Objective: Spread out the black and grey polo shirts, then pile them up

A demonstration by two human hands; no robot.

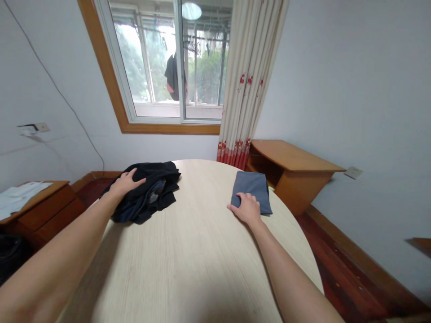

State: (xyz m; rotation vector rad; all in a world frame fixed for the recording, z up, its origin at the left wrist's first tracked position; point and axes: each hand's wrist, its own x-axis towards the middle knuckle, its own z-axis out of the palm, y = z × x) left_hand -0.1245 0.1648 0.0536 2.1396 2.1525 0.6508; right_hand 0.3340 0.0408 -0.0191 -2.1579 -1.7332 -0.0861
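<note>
A crumpled pile of dark clothes [148,193], black with some navy, lies at the left side of the round table [195,251]. My left hand [125,183] rests on top of the pile, its thumb and fingers spread. On the table's right side is a folded blue-grey garment [251,184], a flat and roughly rectangular bundle. My right hand [247,208] lies over its near edge, the thumb held apart from slightly bent fingers. Neither hand visibly grips cloth. The undersides of both hands are hidden.
Beyond the table's right edge stands a wooden desk [292,157], with a patterned curtain [251,67] beside it. A low wooden cabinet [50,211] with papers is at the left. The window [151,67] is behind the table.
</note>
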